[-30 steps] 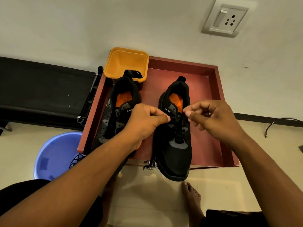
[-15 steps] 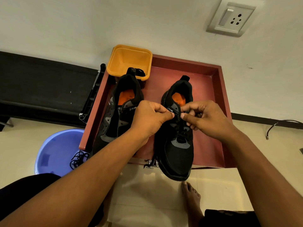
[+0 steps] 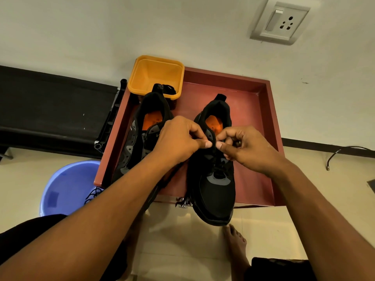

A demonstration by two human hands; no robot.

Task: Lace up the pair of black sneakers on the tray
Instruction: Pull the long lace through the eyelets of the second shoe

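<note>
Head view, looking down at the red tray (image 3: 263, 110). Two black sneakers with orange insoles on it, heels toward the tray's far wall. Left-side sneaker (image 3: 142, 126) lies along the tray's left wall, partly hidden by my left forearm. Right-side sneaker (image 3: 215, 189) sits mid-tray, its toe sticking out past the tray's near edge.

Both hands are over the right-side sneaker's tongue. Left hand (image 3: 178, 142): fingers curled, thumb and forefinger pinching the black lace (image 3: 218, 163) near the top eyelets. Right hand (image 3: 247, 151): same, curled and pinching the lace from the other side, ring on one finger. The thumb tips are almost touching. Lace is black on black, so I can't tell the exact ends.

Orange tub (image 3: 156, 74) sits on the tray's far-left corner. Blue bucket (image 3: 67, 185) is on the floor left of the tray's near corner, with a loose black lace (image 3: 93, 194) at its rim. My bare foot (image 3: 236, 242) is on the floor just below the tray. Wall socket (image 3: 281, 22) is above the tray's right side.
</note>
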